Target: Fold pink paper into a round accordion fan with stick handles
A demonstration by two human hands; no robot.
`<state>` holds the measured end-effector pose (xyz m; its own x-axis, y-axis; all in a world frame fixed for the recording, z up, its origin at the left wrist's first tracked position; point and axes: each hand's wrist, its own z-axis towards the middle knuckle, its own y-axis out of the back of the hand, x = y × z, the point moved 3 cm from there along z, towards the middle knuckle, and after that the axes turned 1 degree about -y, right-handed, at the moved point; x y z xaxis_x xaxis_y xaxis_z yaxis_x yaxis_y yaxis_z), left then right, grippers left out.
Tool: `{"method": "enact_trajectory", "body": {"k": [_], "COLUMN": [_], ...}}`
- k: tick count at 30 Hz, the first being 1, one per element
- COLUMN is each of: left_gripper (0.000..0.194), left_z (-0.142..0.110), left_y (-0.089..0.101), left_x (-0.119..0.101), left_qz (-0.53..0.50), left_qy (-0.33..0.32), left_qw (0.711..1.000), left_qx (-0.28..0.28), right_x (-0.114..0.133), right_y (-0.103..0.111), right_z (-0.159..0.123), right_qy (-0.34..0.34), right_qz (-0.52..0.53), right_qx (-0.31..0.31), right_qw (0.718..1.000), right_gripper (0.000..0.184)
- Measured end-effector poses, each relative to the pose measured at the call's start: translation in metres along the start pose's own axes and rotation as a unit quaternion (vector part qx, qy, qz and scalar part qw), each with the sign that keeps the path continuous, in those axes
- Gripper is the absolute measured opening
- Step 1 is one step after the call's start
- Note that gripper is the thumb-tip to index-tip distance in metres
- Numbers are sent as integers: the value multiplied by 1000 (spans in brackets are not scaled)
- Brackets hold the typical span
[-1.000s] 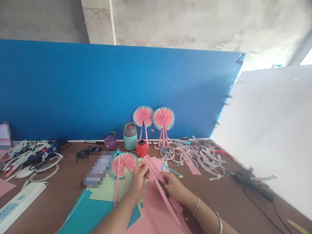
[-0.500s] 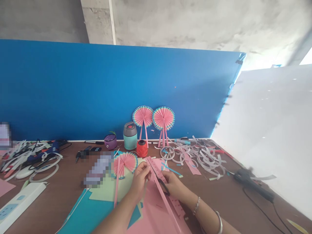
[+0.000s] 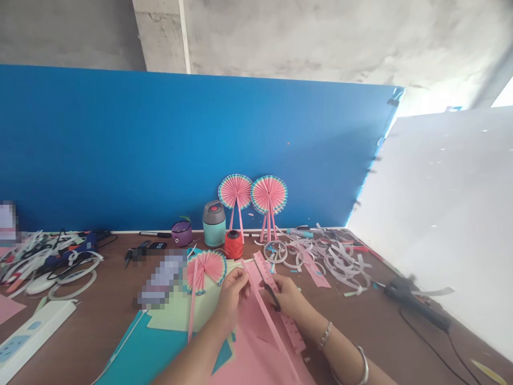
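My left hand pinches the far end of a long pink paper strip, which slants down toward the near edge of the picture. Black-handled scissors are in my right hand, their blades pointing away from me. Beneath that hand lies a pink ruler. A pink paper sheet is spread under both hands. Left of my left hand rests a pleated pink paper fan with blue and yellow edging, a pink strip running down from it.
Two round paper fans lean on the blue partition. Before them stand a teal flask, a red jar and a purple pot. White strip coils and a glue gun lie right, a power strip left.
My right hand has moved slightly right and away with the scissors, off the strip's edge. A wider gap now separates the ruler from the strip. My left hand has barely shifted.
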<state>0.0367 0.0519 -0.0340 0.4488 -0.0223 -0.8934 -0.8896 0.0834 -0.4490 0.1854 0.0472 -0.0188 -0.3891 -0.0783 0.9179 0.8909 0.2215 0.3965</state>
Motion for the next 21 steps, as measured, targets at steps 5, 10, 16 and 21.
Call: {"method": "enact_trajectory", "body": {"k": [5,10,16,21], "left_gripper": [32,28,28,33], "left_z": [0,0,2,2], "left_y": [2,1,2,2], "left_x": [-5,-4,-2,-4], "left_qz": [-20,-25,-52,-103], "left_qy": [7,15,25,26], "left_qw": [999,999,998,993], "left_qx": [-38,-25,-33,-45], "right_x": [-10,-20,-28,-40], "right_y": [33,51,59,60], "right_z": [5,7,9,14], "right_qy": [-45,-81,-70,-131], "right_qz": [-244,-424,-412,-252], "right_qx": [-164,-175,-181,-90], "right_qw": [955,885,890,955], "right_gripper": [29,17,23,50]}}
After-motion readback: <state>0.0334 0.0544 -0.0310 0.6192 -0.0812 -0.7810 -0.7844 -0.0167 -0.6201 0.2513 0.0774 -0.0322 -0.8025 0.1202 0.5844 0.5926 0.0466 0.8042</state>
